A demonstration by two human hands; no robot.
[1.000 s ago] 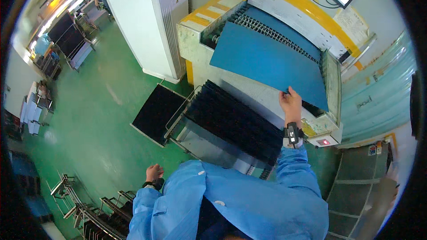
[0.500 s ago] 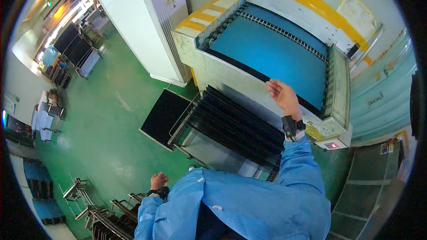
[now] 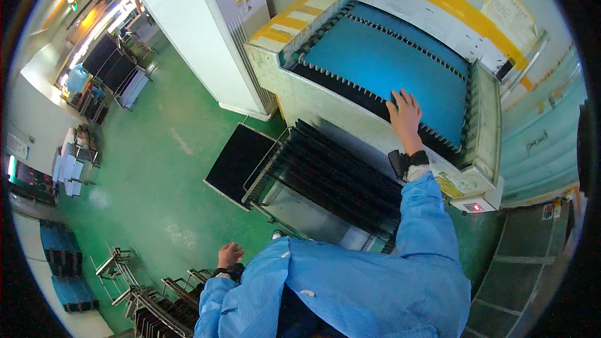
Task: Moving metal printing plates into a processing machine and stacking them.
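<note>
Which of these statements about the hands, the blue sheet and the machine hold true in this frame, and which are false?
1. The right hand lies flat on the blue sheet. True.
2. The blue sheet lies in the machine bed. True.
3. The left hand also presses the sheet. False: it hangs low by the person's side, above the green floor.
4. The right wrist is bare. False: it wears a dark wrist strap.
5. A black rack stands in front of the machine. True.

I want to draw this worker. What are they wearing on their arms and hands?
Both arms are in long, loose, light blue coat sleeves with white snap buttons. The right hand is bare, with a black band on its wrist. The left hand is bare too, with a dark band at its wrist.
</note>
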